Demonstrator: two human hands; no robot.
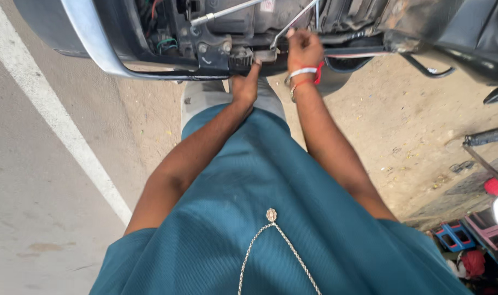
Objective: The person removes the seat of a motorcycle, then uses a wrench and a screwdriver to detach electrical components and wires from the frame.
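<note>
Right hand is closed around a wrench, at the engine underside. Left hand presses a finger on a bracket just beside; its grip I cannot tell.

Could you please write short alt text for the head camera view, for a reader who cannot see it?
Seen from above, a person in a teal shirt reaches both hands into the open underside of a vehicle. The right hand grips a thin metal tool; the left hand presses a part below. Sandy ground lies around.
</note>
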